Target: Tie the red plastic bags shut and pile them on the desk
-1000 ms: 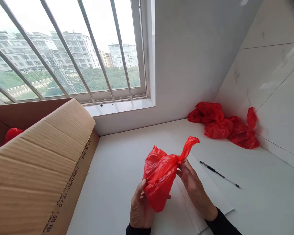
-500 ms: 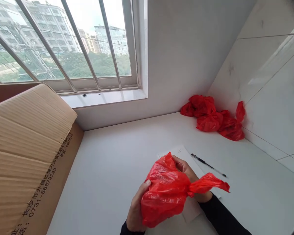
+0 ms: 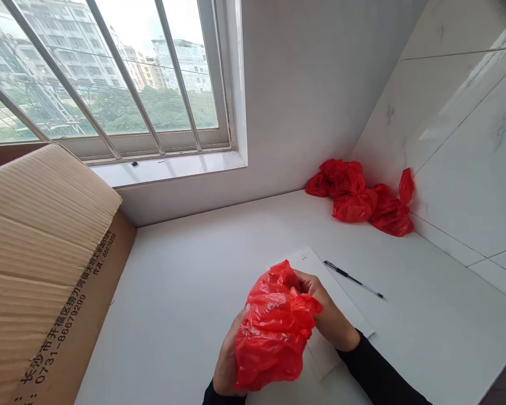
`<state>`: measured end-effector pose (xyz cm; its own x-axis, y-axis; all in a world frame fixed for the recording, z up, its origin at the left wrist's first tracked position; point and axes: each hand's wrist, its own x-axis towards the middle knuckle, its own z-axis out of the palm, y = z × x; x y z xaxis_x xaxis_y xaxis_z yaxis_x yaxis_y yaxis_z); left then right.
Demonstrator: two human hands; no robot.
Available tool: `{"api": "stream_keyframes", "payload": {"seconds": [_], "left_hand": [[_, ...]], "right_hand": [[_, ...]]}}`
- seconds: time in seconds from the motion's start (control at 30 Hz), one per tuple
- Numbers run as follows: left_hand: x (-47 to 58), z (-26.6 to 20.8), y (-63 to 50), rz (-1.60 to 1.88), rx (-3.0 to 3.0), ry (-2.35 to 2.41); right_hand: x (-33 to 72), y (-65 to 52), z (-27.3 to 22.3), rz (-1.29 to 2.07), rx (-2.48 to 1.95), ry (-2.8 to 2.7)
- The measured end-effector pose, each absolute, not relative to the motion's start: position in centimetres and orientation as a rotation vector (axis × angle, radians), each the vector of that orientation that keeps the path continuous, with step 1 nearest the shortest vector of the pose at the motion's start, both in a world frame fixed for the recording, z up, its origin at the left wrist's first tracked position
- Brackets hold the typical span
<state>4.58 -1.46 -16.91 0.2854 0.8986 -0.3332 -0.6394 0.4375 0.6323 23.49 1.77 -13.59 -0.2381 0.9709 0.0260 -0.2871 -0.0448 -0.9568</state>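
Note:
A red plastic bag (image 3: 272,332), knotted and bulging with contents I cannot make out, is held up between both hands over the white table. My left hand (image 3: 230,357) grips its left side, the fingers mostly hidden behind the plastic. On the far right side, my right hand (image 3: 316,292) is closed on the bag, its fingertips partly covered by the bag's tied end. Beneath and behind the bag lies white paper (image 3: 341,306) with small marks near its top. A black and clear pen (image 3: 354,279) rests to the right of the paper.
Several tied red bags (image 3: 354,205) lie in the far right corner against the tiled wall (image 3: 455,169). An open cardboard box (image 3: 67,315) with printed writing stands at the left. Behind the table (image 3: 185,270) is a barred window with a sill (image 3: 181,169).
The bag has turned in my hands: its knotted end, stretched out to the right before, is now folded in toward my right hand. The camera view has shifted slightly.

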Motion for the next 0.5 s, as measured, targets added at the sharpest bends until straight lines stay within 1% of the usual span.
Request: {"api": "stream_keyframes", "payload": {"seconds": [0.23,0.37,0.5], "left_hand": [[5.8,-15.2,-1.3,1.112,0.410,0.660],[6.2,-14.8,-1.3,1.102,0.469,0.722],[6.2,-14.8,-1.2,1.145,0.500,0.799]], "right_hand": [[23.8,1.9,-14.7,1.347,-0.972,-0.941],[24.2,2.2,-14.6,1.480,-0.939,-0.848],[24.0,2.0,-14.0,1.628,-0.861,-1.012]]}}
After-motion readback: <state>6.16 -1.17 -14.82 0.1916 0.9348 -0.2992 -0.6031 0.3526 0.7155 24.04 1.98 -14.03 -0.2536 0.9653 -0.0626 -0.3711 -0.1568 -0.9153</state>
